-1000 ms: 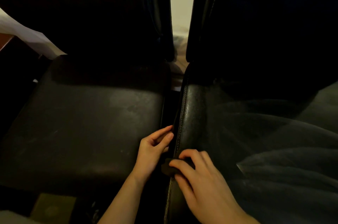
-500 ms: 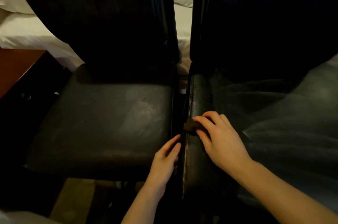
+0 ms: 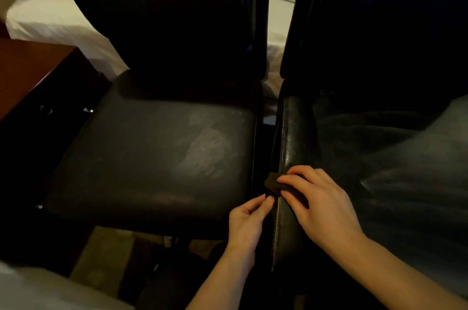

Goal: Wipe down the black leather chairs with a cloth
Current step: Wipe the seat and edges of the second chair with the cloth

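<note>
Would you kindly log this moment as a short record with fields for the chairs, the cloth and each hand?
left chair: black leather seat, bare, with pale smears on its right part
right chair: black seat edge with a stitched seam; grey sheer fabric lies over the rest
cloth: small dark cloth, on the right chair's left edge
right hand: fingers pressing the cloth onto the seam
left hand: in the gap between the seats, fingertips at the right chair's edge; grip unclear
behind: white bedding

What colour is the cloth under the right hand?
Dark brown: the cloth under the right hand, in the head view.
</note>
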Demonstrator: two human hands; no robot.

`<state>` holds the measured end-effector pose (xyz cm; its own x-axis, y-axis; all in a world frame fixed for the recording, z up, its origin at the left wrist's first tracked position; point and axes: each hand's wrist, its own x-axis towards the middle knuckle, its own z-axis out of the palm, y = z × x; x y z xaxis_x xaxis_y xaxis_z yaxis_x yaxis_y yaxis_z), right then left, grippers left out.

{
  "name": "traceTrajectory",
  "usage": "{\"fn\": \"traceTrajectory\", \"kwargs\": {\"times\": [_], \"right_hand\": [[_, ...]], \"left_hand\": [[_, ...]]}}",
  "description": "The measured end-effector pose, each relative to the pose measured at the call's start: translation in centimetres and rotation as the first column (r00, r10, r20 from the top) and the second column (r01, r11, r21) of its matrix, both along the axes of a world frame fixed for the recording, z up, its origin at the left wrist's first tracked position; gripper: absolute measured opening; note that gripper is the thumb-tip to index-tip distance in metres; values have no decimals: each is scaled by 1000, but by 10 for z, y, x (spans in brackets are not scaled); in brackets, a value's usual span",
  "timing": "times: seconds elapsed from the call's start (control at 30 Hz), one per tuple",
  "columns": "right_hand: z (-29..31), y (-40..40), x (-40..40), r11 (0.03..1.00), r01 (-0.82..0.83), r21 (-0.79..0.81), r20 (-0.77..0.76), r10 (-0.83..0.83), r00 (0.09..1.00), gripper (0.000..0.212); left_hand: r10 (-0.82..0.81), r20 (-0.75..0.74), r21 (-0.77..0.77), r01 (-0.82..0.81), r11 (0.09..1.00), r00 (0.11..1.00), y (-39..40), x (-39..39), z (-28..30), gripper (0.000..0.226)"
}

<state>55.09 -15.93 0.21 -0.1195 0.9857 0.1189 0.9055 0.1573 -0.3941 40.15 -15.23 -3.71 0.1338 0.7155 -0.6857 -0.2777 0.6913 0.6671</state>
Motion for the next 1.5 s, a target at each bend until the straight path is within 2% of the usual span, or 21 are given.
{"fn": "traceTrajectory", "kwargs": {"times": [0.23,0.3,0.37,0.43,0.5,0.6,0.83,0.97,1.03,1.1,1.13,1.2,1.27,1.37,1.5], "right_hand": [[6,-36,-2,975,-190,-116,-1,191,982,33],[14,-28,-1,968,-219,-124,50,226,973,32],[18,-8,1,974,-211,-81,141,220,965,26],[25,16,6,991,-129,-43,188,135,973,26],[31,35,9,995,-68,-72,198,81,977,30],[32,38,4,986,-107,-125,236,134,962,32],[24,-20,0,948,-264,-179,161,293,943,26],[22,-54,-3,910,-355,-215,69,377,924,35],[24,-46,-2,891,-389,-235,103,420,901,31],[23,-24,1,916,-368,-161,173,394,903,26],[22,-10,3,944,-313,-109,200,329,923,24],[23,14,7,986,-154,-57,197,162,967,26],[20,25,8,996,-53,-72,164,64,984,29],[19,12,2,996,-39,-77,144,50,988,30],[11,-35,-6,991,-107,-82,136,118,984,28]], "left_hand": [[47,24,-24,-46,999,999,-1,0,-6,27],[55,52,-47,-53,998,997,-2,-1,-4,29],[48,92,-61,-42,997,995,-4,-3,0,29],[10,96,-70,-4,998,995,-5,-6,6,28],[-44,72,-69,49,996,996,-8,-11,10,26],[-66,47,-55,68,996,997,-13,-18,14,23],[-78,70,-38,81,996,994,-16,-21,14,26],[-90,55,-14,90,996,994,-15,-21,14,23],[-97,58,-14,98,995,994,-15,-21,14,23],[-93,71,-11,94,996,993,-15,-21,14,26],[-91,82,-14,93,996,992,-14,-20,14,27],[-95,98,-24,98,995,991,-14,-20,14,25],[-94,95,-37,98,994,991,-13,-21,13,22],[-98,96,-47,103,994,991,-12,-22,12,23],[-125,84,-30,128,991,989,-11,-23,16,24]]}}
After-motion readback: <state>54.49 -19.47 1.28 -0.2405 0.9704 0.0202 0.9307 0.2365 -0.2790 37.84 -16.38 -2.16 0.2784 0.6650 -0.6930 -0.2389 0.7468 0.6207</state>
